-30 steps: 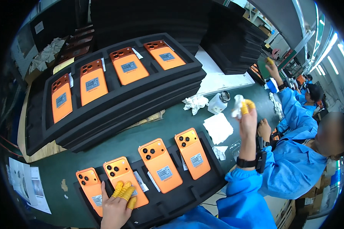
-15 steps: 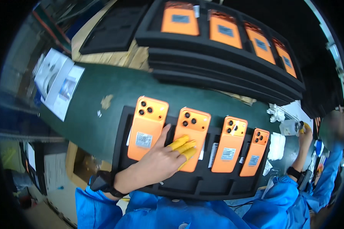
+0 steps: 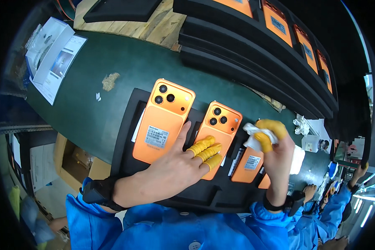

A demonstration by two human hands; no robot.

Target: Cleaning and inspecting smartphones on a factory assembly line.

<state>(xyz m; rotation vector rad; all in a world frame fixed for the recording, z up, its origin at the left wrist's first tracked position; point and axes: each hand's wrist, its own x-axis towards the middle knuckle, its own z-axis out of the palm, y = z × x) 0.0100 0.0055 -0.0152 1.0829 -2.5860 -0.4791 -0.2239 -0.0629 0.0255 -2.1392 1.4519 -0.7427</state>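
My left hand (image 3: 177, 168), with yellow finger cots on several fingers, lies flat across the back of an orange phone (image 3: 218, 132). Its thumb reaches toward a larger orange phone (image 3: 154, 131) on the left. Over the right side, my right hand (image 3: 279, 152), also in yellow finger cots, pinches a crumpled white wipe (image 3: 254, 135). Hand and wipe cover the upper part of a third orange phone (image 3: 246, 166). Only a corner of a fourth orange phone (image 3: 265, 181) shows. All rest camera side up in a black foam tray (image 3: 127, 121); label stickers show on two.
Behind stands a stack of black trays (image 3: 237, 58) with more orange phones. A clear bottle (image 3: 310, 143) and a crumpled tissue (image 3: 301, 124) are at the right. A white box (image 3: 54, 46) sits far left, a cardboard box (image 3: 64, 160) below. Co-workers' hands (image 3: 309, 191) appear right.
My right hand has come in from beside the bottle at the right to above the third phone, now with the wipe. My left hand stays on the second phone; the view has shifted.
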